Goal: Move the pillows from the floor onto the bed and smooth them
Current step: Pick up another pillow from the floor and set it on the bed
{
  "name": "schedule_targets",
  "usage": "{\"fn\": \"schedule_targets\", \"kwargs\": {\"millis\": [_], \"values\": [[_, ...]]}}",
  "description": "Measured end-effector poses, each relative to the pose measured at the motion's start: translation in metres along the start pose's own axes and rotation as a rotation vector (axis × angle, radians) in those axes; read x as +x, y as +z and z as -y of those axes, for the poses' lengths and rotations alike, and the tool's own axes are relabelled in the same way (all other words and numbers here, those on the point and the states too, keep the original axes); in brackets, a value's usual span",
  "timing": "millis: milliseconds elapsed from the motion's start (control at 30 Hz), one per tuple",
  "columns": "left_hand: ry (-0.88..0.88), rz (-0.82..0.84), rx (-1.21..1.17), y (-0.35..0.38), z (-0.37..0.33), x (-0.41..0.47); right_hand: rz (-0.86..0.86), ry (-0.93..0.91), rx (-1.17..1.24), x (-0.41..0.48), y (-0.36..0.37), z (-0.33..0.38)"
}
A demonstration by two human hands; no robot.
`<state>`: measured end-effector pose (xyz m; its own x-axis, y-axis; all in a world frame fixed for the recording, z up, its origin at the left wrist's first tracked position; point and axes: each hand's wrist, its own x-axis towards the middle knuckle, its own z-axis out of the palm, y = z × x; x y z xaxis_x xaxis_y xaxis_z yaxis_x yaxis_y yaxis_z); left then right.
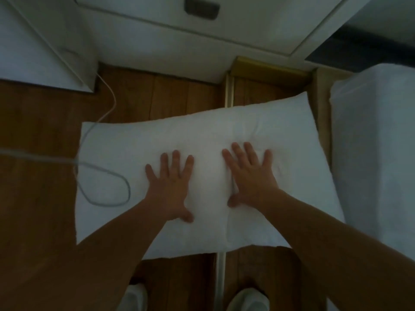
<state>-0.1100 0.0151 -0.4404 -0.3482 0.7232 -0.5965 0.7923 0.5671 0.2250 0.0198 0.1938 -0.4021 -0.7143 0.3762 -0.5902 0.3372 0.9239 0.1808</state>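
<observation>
A white pillow [125, 153] lies flat on the wooden floor in the middle of the head view. My left hand [171, 184] rests palm down on the pillow's middle, fingers spread. My right hand [249, 173] lies palm down just to the right of it, fingers also spread, with a crease in the fabric beyond its fingertips. Neither hand grips anything. The bed [377, 158], covered in white sheet, rises at the right edge, beside the pillow's right end.
A pale cable [105, 173] loops across the pillow's left part and runs off to the left and up toward a white cabinet [45, 52]. White furniture fronts [179, 39] stand at the top. My feet in light shoes [247, 299] stand below the pillow.
</observation>
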Motion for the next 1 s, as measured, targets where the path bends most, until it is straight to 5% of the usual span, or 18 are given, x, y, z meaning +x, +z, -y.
{"fn": "schedule_targets", "kwargs": {"millis": [100, 233, 367, 467, 633, 1000], "values": [[-0.010, -0.041, 0.031, 0.018, -0.007, 0.017, -0.057, 0.000, 0.057, 0.012, 0.012, -0.002], [-0.025, -0.122, -0.010, 0.020, -0.013, 0.022, -0.351, 0.001, 0.157, 0.014, 0.014, 0.002], [0.049, -0.335, -0.117, 0.000, -0.014, -0.003, -0.264, 0.031, 0.304, 0.006, -0.007, 0.009], [-0.011, -0.235, -0.223, -0.025, -0.019, -0.033, -0.296, 0.042, 0.390, -0.028, -0.038, 0.005], [0.021, -0.300, -0.210, -0.088, -0.049, -0.101, -0.337, 0.045, 0.467, -0.116, -0.116, -0.022], [0.345, -0.416, -0.068, -0.261, -0.311, -0.185, -0.421, 0.331, 0.508, -0.352, -0.199, -0.252]]}}
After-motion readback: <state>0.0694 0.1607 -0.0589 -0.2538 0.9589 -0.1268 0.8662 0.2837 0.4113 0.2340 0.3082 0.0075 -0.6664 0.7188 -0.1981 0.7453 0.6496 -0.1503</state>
